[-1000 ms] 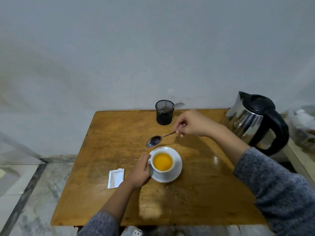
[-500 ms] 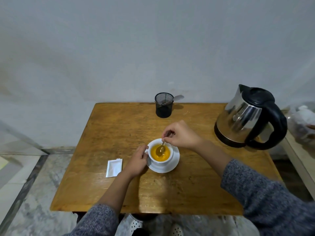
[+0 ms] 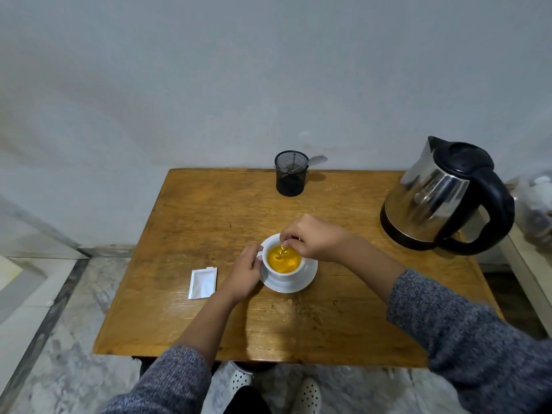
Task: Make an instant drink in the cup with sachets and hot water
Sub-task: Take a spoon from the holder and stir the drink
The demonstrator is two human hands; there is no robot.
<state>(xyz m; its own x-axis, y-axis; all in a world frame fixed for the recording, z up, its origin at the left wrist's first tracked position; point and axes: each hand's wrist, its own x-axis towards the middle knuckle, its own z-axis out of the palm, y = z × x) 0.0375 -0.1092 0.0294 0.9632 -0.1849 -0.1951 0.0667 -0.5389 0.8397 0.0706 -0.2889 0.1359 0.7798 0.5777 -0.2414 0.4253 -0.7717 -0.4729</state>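
Observation:
A white cup (image 3: 283, 271) full of orange drink stands on a white saucer (image 3: 301, 282) in the middle of the wooden table (image 3: 209, 210). My left hand (image 3: 242, 271) grips the cup's handle on its left side. My right hand (image 3: 313, 241) hovers over the cup's far rim, pinching a spoon (image 3: 283, 249) whose bowl is dipped in the liquid and blurred. A white sachet (image 3: 203, 282), torn at the top, lies flat to the left of the cup. A steel kettle (image 3: 439, 195) with a black handle stands at the table's right edge.
A black mesh holder (image 3: 291, 173) with another spoon in it stands at the table's far edge by the wall. A low ledge with a plastic bag (image 3: 534, 204) lies to the right. Marble floor surrounds the table; my feet show below its near edge.
My right hand carried the spoon from above the table down into the cup, and the liquid now ripples. My left hand has stayed on the cup's handle.

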